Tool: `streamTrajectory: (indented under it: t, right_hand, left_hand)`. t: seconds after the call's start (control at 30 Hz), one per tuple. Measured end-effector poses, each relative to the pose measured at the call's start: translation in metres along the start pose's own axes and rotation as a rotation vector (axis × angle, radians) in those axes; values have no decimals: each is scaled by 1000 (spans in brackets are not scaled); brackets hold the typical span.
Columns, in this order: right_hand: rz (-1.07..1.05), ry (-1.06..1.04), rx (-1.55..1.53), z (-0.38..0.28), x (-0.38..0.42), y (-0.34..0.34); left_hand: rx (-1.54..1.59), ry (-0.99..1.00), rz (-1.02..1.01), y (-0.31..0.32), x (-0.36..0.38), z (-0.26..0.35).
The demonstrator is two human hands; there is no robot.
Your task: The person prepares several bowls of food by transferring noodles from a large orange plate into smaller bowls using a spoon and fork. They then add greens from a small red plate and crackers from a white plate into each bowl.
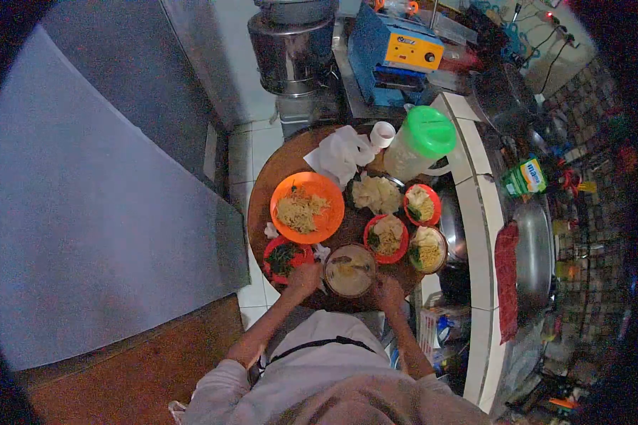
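Note:
A bowl of pale soupy food (349, 270) stands near the front edge of the round wooden table (266, 191). At its left side is my left hand (304, 278), closed, beside the red plate of greens (271, 273); what it holds is too small to make out. My right hand (388, 292) is closed at the bowl's lower right side, and its fingers are too blurred to show what they grip. Behind the bowl are an orange plate of noodles (308, 209) and a red bowl of noodles and greens (386, 239).
Further bowls (428, 249) and a plate of pale crackers (377, 193) stand on the right. Crumpled white tissue (339, 154), a white cup (382, 134) and a green-lidded pitcher (430, 134) are at the back. A tiled counter edge (480, 244) runs along the right.

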State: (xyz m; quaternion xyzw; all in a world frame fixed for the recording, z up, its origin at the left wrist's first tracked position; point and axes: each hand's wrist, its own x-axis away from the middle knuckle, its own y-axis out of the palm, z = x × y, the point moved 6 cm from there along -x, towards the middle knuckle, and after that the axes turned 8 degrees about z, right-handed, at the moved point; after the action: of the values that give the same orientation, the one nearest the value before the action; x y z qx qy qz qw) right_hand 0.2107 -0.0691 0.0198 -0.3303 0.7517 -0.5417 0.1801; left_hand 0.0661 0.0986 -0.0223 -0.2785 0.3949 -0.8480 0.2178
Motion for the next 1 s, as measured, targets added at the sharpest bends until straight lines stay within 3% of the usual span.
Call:
streamTrajectory:
  t: [0.17,0.23,0.27,0.33,0.47,0.53,0.6,0.67,0.77,0.97,1.0]
  right_hand:
    - [29,-73,-37,28,12,49]
    - [364,-301,-116,13,26,32]
    - [364,-301,-115,15,28,33]
    - [-121,-95,114,10,25,38]
    - [-85,-155,105,26,23,49]
    - [64,-114,-40,19,18,34]
    - [28,-83,-55,6,14,27]
    - [-8,-53,-70,5,14,30]
    - [-4,-177,128,8,17,46]
    - [25,-44,187,27,19,70]
    - [134,-15,-382,35,23,79]
  left_hand:
    - [-113,49,-58,21,-5,-3]
    - [-205,33,-100,32,-9,-9]
    - [-197,74,-93,37,-10,-9]
    - [-187,113,-88,38,-6,-4]
    - [-162,47,-67,31,-5,-3]
    - [-103,31,-63,30,-3,-4]
    - [-93,22,51,19,-1,-2]
    - [-99,34,-5,13,1,1]
    - [-121,59,-40,16,3,1]
    - [-198,82,-32,20,-4,7]
    - [-191,91,-17,23,-6,4]
